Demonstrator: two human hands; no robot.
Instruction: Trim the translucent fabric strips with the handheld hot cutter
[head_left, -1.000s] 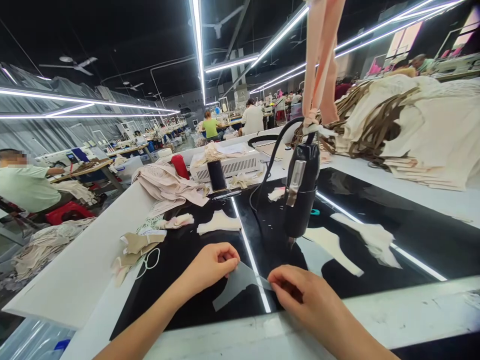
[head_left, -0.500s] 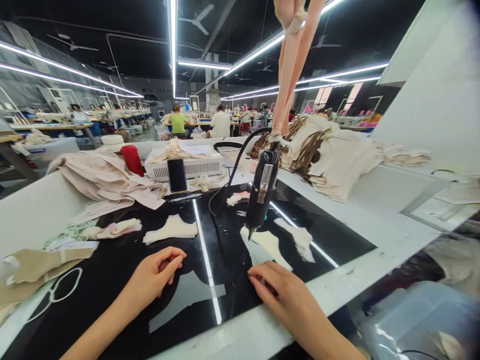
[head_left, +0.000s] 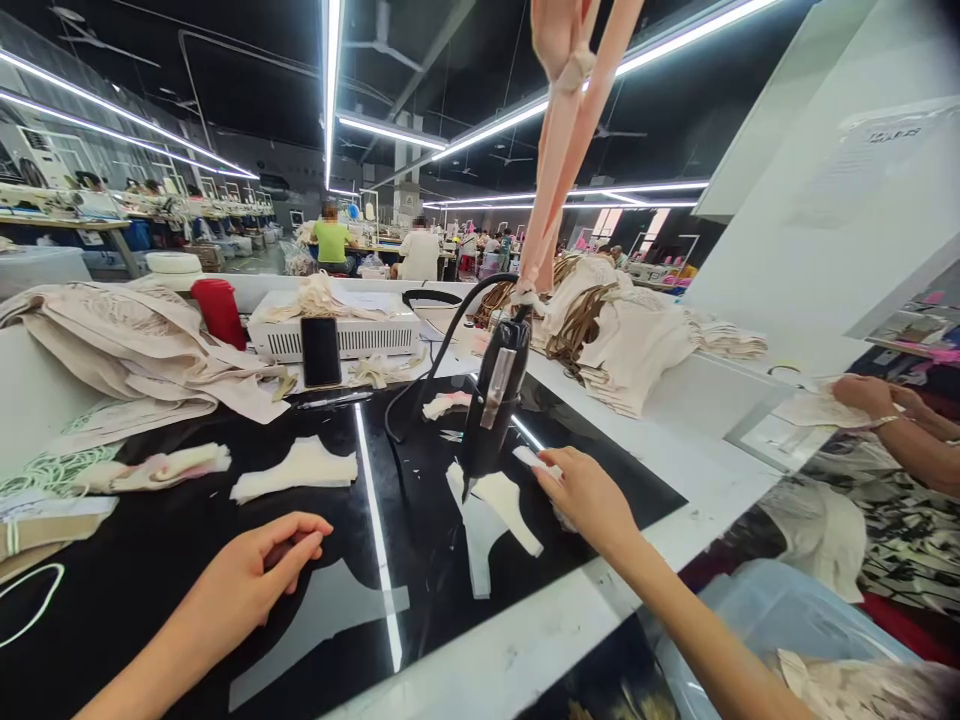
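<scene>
My left hand (head_left: 255,575) rests on the black glossy table (head_left: 150,560) with its fingers loosely curled and nothing in them. Just right of it lies a flat translucent grey cut piece (head_left: 322,615). My right hand (head_left: 589,495) stretches forward, fingertips touching a small white fabric piece (head_left: 534,460), with more white under the palm. Left of that hand a black corded hand tool (head_left: 491,405) hangs tip-down from a peach strap (head_left: 562,150), over white cut pieces (head_left: 499,500).
A white cut-piece pile (head_left: 296,470), a phone (head_left: 321,352), a white box (head_left: 352,335) and a red cup (head_left: 219,310) sit further back. Beige fabric (head_left: 127,335) lies left, stacked garments (head_left: 637,340) right. A co-worker's hand (head_left: 870,395) works at far right, above a plastic bin (head_left: 780,620).
The view has swung right. Both hands let go of the translucent piece, which now lies flat. My right hand moved forward to the white pieces beside the hanging tool.
</scene>
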